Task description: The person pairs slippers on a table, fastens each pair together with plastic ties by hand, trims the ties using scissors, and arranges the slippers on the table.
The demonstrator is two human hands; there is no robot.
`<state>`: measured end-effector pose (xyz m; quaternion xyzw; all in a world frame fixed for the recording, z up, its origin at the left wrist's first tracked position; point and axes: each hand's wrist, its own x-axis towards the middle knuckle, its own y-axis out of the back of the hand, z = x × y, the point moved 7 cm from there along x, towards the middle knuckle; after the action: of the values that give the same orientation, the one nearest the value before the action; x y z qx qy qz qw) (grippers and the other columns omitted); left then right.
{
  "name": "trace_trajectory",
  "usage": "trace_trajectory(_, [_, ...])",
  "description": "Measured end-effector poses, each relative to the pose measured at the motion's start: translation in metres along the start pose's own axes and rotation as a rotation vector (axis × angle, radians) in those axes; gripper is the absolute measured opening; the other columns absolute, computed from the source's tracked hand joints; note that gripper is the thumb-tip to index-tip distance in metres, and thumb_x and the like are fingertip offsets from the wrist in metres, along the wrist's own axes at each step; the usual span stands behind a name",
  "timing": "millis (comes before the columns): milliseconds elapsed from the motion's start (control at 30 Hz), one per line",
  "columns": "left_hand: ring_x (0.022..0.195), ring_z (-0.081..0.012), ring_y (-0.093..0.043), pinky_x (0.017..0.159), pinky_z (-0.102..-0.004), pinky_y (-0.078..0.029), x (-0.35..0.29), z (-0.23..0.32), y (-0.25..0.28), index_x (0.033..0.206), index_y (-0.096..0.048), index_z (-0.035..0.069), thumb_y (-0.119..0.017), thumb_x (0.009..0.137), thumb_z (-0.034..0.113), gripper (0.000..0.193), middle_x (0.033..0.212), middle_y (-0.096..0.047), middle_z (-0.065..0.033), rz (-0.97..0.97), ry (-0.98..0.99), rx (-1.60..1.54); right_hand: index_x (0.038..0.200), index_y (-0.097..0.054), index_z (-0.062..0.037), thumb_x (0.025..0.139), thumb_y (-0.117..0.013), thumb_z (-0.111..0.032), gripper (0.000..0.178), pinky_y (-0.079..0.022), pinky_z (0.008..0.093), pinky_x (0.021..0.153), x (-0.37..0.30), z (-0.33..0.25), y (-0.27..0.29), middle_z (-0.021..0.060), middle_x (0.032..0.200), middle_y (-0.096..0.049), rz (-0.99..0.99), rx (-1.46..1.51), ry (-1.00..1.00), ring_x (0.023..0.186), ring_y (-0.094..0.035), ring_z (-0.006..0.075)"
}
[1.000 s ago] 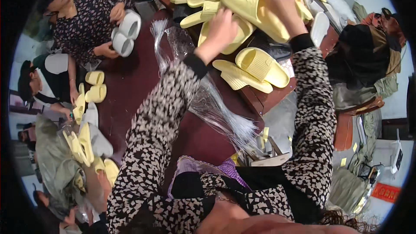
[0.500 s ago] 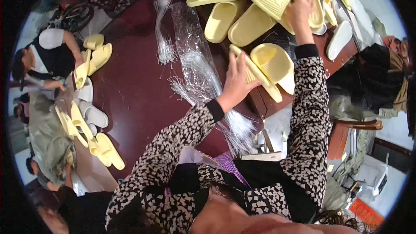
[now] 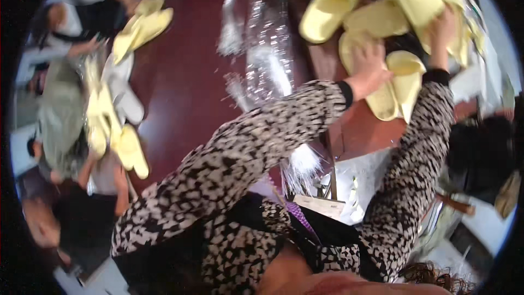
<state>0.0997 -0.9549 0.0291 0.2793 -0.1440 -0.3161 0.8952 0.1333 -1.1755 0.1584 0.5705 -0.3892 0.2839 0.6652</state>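
Your left hand (image 3: 370,71) has moved up from the table edge and now presses flat, fingers together, on a soft pale yellow foam slipper (image 3: 401,84) below the big slipper pile (image 3: 382,0). Your right hand (image 3: 443,24) reaches into that pile; its fingers are blurred, so you cannot tell their state.

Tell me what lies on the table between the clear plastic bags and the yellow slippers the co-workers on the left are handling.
In the head view, only bare dark red tabletop lies between the clear plastic bags and the co-workers' yellow slippers; nothing sits on that stretch.
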Motion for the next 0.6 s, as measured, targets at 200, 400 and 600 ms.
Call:
trace_trajectory(200, [0.126, -0.0585, 0.001, 0.104, -0.0596, -0.001, 0.002, 0.014, 0.01, 0.137, -0.015, -0.008, -0.062, 0.069, 0.054, 0.103, 0.139, -0.003, -0.0378, -0.126, -0.098, -0.101, 0.123, -0.047, -0.012, 0.068, -0.069, -0.042, 0.067, -0.05, 0.0348, 0.075, -0.034, 0.042, 0.016, 0.0072, 0.107, -0.06, -0.62, -0.754, -0.21, 0.096, -0.059, 0.0238])
trace_trajectory(400, [0.127, -0.0566, -0.004, 0.105, -0.057, -0.009, -0.051, 0.018, 0.054, 0.137, -0.018, -0.005, -0.055, 0.079, 0.049, 0.087, 0.139, -0.001, -0.0372, -0.062, -0.298, -0.15, 0.129, -0.041, -0.0109, 0.077, -0.063, -0.031, 0.06, -0.047, 0.0385, 0.084, -0.047, 0.118, -0.012, 0.0122, 0.113, -0.057, -0.517, -0.479, -0.11, 0.1, -0.056, 0.0282])
trace_trajectory(600, [0.131, -0.0466, -0.013, 0.105, -0.0528, -0.019, -0.163, -0.033, 0.117, 0.134, -0.024, -0.004, -0.053, 0.085, 0.034, 0.068, 0.14, -0.005, -0.0327, -0.096, -0.273, -0.143, 0.124, -0.047, -0.0074, 0.084, -0.049, -0.025, 0.043, -0.045, 0.0417, 0.081, -0.042, 0.019, 0.014, 0.0183, 0.111, -0.056, -0.446, -0.131, -0.188, 0.095, -0.055, 0.0363])
